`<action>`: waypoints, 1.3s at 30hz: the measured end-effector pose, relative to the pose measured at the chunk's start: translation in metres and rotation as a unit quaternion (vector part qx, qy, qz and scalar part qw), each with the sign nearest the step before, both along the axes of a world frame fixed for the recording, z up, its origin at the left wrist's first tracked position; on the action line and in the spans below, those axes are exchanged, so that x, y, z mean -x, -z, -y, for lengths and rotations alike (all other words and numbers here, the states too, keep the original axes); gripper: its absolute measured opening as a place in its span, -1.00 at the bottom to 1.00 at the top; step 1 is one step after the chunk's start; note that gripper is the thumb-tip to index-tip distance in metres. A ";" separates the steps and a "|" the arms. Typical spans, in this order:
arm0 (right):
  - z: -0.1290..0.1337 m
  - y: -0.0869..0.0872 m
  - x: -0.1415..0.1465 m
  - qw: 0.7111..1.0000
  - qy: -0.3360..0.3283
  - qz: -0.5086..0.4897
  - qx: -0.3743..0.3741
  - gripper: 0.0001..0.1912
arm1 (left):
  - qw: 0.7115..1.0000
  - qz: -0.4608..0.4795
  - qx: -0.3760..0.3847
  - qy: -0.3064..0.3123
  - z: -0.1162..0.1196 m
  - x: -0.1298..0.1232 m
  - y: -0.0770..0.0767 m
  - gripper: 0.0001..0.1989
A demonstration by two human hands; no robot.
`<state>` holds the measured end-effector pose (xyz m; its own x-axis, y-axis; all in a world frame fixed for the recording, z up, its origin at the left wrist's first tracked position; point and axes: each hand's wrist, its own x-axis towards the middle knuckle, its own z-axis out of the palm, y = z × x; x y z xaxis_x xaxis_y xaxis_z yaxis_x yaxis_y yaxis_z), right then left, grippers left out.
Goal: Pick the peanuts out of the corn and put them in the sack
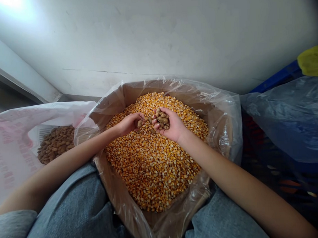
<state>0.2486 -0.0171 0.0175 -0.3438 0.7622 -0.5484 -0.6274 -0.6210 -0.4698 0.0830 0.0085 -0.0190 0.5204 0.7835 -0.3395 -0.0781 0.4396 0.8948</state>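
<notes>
Golden-orange corn kernels (pixel 150 162), brown peanut shells (pixel 163 120), white sack (pixel 54 112), pink print (pixel 8 148), possibly lettering

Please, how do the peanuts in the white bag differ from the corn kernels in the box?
The peanuts are brown, in shells; the corn kernels are orange-yellow. Each peanut looks larger than a kernel. The peanuts lie in a white plastic bag, the corn in a plastic-lined cardboard box. Both are loose heaps.
</notes>
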 end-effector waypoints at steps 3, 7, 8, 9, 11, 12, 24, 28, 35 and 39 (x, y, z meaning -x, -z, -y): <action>-0.001 0.001 0.001 1.000 -0.004 -0.004 -0.001 -0.83 | 0.993 -0.076 -0.081 0.043 0.001 -0.007 0.006 -0.90; -0.001 0.002 0.002 1.000 -0.004 -0.003 -0.003 -0.82 | 0.897 -0.300 -0.307 0.105 0.004 -0.020 0.015 -0.73; -0.001 0.002 0.003 1.000 -0.003 -0.003 -0.001 -0.82 | 0.851 -0.360 -0.362 0.124 0.005 -0.023 0.017 -0.71; -0.001 0.002 0.003 1.000 -0.002 -0.004 0.001 -0.82 | 0.803 -0.412 -0.405 0.145 0.005 -0.025 0.018 -0.70; -0.001 0.001 0.003 1.000 -0.003 -0.004 0.004 -0.83 | 0.731 -0.480 -0.446 0.191 0.005 -0.026 0.018 -0.70; -0.001 0.001 0.003 1.000 -0.003 -0.002 0.005 -0.84 | 0.714 -0.494 -0.450 0.206 0.004 -0.024 0.015 -0.69; -0.001 0.002 0.000 1.000 -0.004 0.001 -0.004 -0.83 | 0.689 -0.496 -0.458 0.263 -0.010 0.035 -0.001 -0.75; -0.001 0.002 0.000 1.000 -0.003 0.001 -0.010 -0.84 | 0.690 -0.490 -0.457 0.274 -0.008 0.032 0.008 -0.80; 0.000 0.000 0.001 1.000 -0.003 -0.006 -0.006 -0.84 | 0.793 -0.404 -0.418 0.185 -0.012 0.033 -0.012 -0.73; -0.001 0.001 0.002 1.000 -0.002 -0.003 -0.003 -0.84 | 0.786 -0.467 -0.401 0.047 -0.011 0.050 -0.027 -0.65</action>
<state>0.2470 -0.0163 0.0169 -0.3499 0.7640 -0.5421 -0.6271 -0.6209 -0.4703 0.0333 0.0195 0.0076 0.4060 0.9135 -0.0247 0.7778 -0.3312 0.5342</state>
